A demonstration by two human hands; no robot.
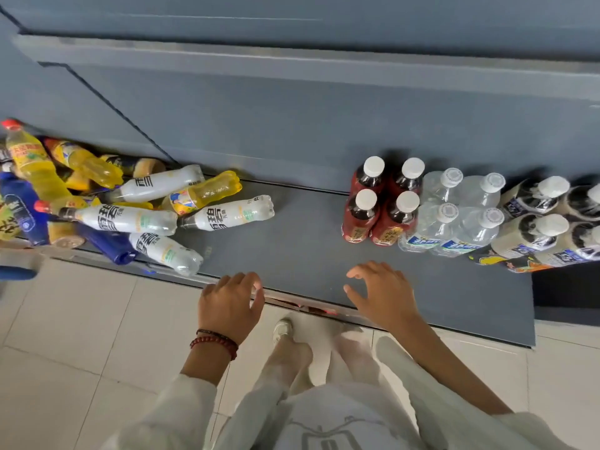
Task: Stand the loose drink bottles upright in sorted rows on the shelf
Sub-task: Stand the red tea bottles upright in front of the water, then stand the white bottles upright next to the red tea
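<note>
Littering shelf [308,248] left: toppled bottles [126,219].

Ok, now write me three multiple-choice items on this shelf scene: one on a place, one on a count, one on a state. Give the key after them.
1. Where on the shelf is the heap of lying bottles?
A. at its left end
B. at its right end
C. in its middle

2. How many red-labelled bottles stand upright?
A. two
B. four
C. six

3. What do the left hand and the right hand hold?
A. a yellow bottle each
B. one clear bottle between them
C. nothing

Key:
1 A, the heap lies at the shelf's left end.
2 B, they stand in a block, two by two.
3 C, both hands hover at the shelf's front edge, fingers loosely curled and empty.
</note>
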